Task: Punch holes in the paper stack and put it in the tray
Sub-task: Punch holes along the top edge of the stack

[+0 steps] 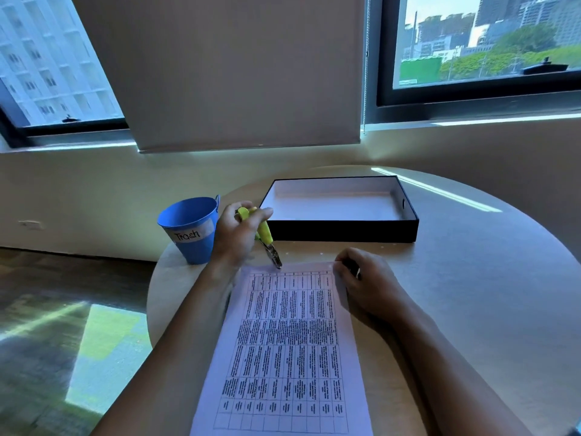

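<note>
A paper stack printed with a table lies lengthwise on the round table, running from the near edge toward the middle. My left hand grips a hole punch with yellow handles; its metal jaws touch the far edge of the paper. My right hand rests at the paper's far right corner with curled fingers, and whether they pinch the sheet cannot be made out. A black tray with a white inside stands empty just beyond the paper.
A blue bucket labelled "Trash" stands at the table's left edge beside my left hand. Small white paper dots lie on the round wooden table in front of the tray. Wall and windows rise behind.
</note>
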